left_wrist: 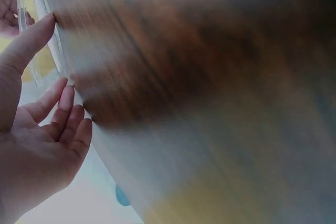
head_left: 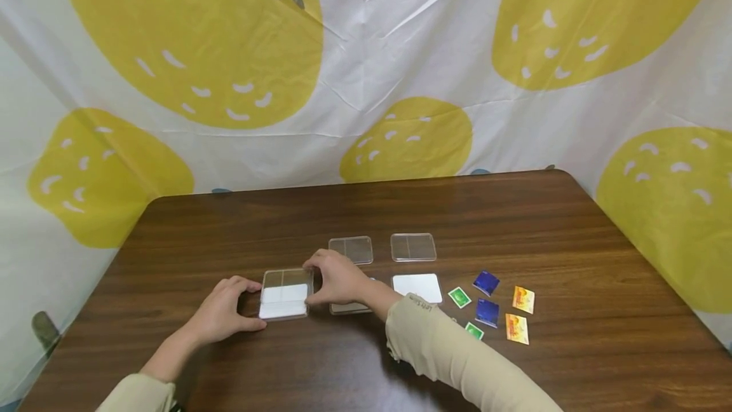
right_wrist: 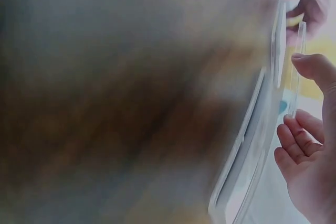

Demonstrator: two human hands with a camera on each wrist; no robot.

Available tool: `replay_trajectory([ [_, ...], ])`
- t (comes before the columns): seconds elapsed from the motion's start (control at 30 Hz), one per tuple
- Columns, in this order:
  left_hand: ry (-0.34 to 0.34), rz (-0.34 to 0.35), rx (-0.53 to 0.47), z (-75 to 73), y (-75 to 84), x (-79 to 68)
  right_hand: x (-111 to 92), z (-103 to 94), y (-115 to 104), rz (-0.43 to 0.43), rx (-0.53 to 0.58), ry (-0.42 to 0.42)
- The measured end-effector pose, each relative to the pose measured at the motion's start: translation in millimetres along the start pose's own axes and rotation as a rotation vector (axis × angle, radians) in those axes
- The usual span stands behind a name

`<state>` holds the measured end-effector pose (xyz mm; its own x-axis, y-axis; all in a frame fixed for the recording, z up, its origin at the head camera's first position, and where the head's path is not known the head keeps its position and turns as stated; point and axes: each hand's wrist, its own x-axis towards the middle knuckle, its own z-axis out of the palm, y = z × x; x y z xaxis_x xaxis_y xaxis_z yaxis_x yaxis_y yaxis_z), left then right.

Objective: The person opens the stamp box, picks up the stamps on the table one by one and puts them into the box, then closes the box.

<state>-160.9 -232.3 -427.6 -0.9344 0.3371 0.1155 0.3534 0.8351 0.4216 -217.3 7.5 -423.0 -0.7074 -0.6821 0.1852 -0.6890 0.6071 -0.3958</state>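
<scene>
My right hand (head_left: 340, 276) pinches a clear plastic lid (right_wrist: 295, 85) by its edges, thumb on one edge and fingertips on the opposite one. The lid is held a little above a shallow clear case with a white pad (head_left: 284, 308) in it, and overlaps the case in the head view. On the case's left side rests my left hand (head_left: 222, 311), thumb and forefinger spread at the corners. In the left wrist view its other fingertips (left_wrist: 86, 121) touch the table. A second case (head_left: 345, 308) is partly hidden under my right wrist.
Another case with a white pad (head_left: 417, 287) lies farther right. Two clear lids, one left (head_left: 356, 250) and one right (head_left: 413, 247), lie behind the cases. Green packets (head_left: 459, 297), blue packets (head_left: 486, 283) and orange-yellow packets (head_left: 523, 299) lie at the right on the brown table (head_left: 600, 259).
</scene>
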Motion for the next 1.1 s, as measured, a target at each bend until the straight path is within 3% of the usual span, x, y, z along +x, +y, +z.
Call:
replay_trajectory([
  [0.53, -0.001, 0.001, 0.000, 0.1, 0.5, 0.3, 26, -6.3, 32, 0.139, 0.036, 0.035],
  [1.1, -0.004, 0.002, 0.001, -0.1, 2.2, 0.0, 40, 4.3, 21, 0.164, -0.034, -0.025],
])
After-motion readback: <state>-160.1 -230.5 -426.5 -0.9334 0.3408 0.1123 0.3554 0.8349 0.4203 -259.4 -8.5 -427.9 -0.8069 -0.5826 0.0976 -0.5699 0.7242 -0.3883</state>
